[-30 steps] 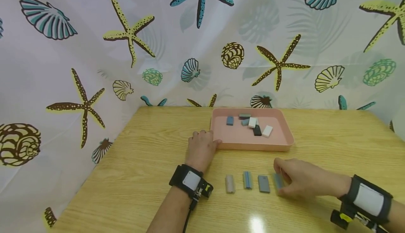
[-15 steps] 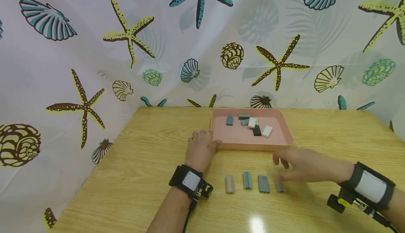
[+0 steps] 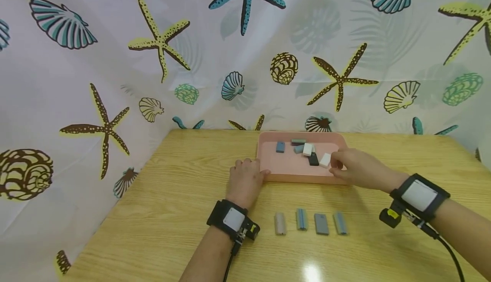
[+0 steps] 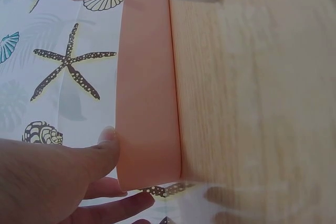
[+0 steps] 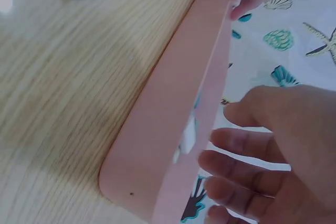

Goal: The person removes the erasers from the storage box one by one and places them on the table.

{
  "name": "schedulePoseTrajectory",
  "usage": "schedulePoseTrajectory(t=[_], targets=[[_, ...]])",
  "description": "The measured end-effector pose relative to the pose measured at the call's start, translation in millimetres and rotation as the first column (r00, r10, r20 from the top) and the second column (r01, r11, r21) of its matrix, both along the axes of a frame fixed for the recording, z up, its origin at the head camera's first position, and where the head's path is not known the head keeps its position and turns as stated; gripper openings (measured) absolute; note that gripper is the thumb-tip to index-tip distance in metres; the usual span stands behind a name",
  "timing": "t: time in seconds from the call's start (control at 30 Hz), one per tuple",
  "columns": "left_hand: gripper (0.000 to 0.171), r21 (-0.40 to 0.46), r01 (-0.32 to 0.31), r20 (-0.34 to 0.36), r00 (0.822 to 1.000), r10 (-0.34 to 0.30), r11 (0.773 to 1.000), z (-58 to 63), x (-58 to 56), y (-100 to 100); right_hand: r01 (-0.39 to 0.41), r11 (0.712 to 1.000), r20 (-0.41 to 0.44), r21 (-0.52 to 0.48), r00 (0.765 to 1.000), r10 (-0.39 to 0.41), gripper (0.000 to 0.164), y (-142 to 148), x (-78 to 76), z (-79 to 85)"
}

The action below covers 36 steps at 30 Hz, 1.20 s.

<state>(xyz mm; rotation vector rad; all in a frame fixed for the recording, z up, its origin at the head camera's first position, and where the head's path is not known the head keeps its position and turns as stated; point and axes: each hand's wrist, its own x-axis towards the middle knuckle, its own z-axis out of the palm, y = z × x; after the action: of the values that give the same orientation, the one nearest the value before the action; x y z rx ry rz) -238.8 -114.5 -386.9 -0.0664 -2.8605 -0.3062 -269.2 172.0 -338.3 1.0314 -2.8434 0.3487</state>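
Observation:
A pink tray (image 3: 299, 179) stands toward the back of the wooden table. My left hand (image 3: 245, 182) holds its near left corner; in the left wrist view the thumb (image 4: 109, 145) meets the wall and the fingers reach round the end. Over the tray's right side is my right hand (image 3: 358, 169), fingertips close to a white block (image 3: 324, 160). The right wrist view shows its fingers (image 5: 231, 163) loosely bent, apart, with nothing between them. Also inside the tray are a black block (image 3: 313, 159), a blue block (image 3: 280, 147), another white block (image 3: 307, 149) and a green piece (image 3: 298, 141).
In front of the tray, a row of small pieces lies on the table: beige (image 3: 280, 223), striped blue (image 3: 301, 219), grey (image 3: 321, 224) and light blue (image 3: 340, 223). A curtain (image 3: 215, 52) printed with starfish and shells hangs behind the table.
My right hand has let go of the light blue piece at the row's right end and moved up over the tray. The left hand stays at the tray's corner.

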Motion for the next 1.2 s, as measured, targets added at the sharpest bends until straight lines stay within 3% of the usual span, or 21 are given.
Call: schedulePoseTrajectory(t=[0.3,0.6,0.83,1.2], targets=[[0.042,0.006,-0.006,0.007,1.000,0.006,1.000,0.9,0.2,0,0.075,0.997,0.008,-0.006,0.997,-0.075,0.012,-7,-34.3,-12.6],[0.042,0.013,-0.016,0.017,1.000,0.016,1.000,1.8,-0.1,-1,0.099,0.995,0.025,0.018,0.995,-0.099,0.015,-10,-56.3,-30.4],[0.042,0.010,-0.015,0.005,1.000,0.015,1.000,2.7,0.6,0,0.118,0.993,0.050,-0.002,0.992,-0.118,0.017,-9,-59.7,-39.1],[0.042,0.007,-0.006,-0.008,1.000,0.006,1.000,2.1,0.9,0,0.108,0.994,0.018,-0.008,0.994,-0.108,0.023,-2,-54.7,-36.8]])
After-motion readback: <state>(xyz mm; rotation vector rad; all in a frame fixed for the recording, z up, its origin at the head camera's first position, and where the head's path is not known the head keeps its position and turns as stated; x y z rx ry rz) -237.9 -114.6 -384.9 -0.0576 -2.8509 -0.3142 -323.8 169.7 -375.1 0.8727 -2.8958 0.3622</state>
